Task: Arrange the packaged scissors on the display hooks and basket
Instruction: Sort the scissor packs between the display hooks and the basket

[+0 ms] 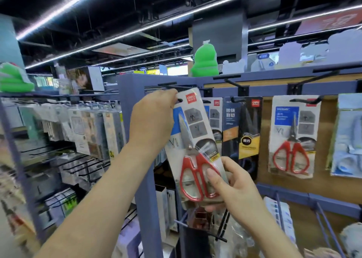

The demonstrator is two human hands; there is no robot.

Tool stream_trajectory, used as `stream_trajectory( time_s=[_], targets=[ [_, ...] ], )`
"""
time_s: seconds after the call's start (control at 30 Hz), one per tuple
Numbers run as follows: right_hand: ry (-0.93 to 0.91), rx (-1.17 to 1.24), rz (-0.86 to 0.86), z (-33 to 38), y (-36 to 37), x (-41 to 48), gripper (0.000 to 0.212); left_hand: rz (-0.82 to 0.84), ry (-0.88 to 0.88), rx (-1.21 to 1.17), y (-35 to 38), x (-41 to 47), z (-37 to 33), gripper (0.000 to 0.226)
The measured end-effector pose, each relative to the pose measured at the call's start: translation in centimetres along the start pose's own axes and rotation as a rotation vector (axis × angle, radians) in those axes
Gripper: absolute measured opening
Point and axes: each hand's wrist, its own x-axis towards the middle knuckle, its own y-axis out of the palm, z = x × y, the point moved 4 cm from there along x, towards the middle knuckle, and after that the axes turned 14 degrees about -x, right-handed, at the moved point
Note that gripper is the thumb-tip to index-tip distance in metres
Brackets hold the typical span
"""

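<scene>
I hold a pack of red-handled scissors (195,140) tilted in front of the blue display rack. My left hand (152,118) pinches its top left corner beside the hang hole, just under a black hook (170,87). My right hand (233,185) grips the bottom of the pack, thumb across the red handles. Another red-handled scissors pack (292,136) hangs on a hook (305,100) to the right. A dark pack of black scissors (242,132) hangs between them. Behind my pack, one more pack (214,118) hangs partly hidden.
Bare black hooks (233,83) stick out along the rack's top rail. A pale blue pack (348,136) hangs at far right. A wire basket (323,224) sits at lower right. Shelves of packaged goods (78,132) fill the left; green toys (204,62) stand on top.
</scene>
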Motion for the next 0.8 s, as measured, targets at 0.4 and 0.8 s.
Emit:
stream_trajectory(
  time_s=[0.4, 0.8],
  targets=[
    [-0.037, -0.004, -0.111, 0.5, 1.2, -0.8, 0.013, 0.028, 0.051, 0.202, 0.3, 0.5, -0.3, 0.022],
    [-0.081, -0.260, -0.224, 1.1, 1.8, -0.4, 0.010, 0.099, -0.108, -0.057, 0.1, -2.1, -0.5, 0.042]
  ],
)
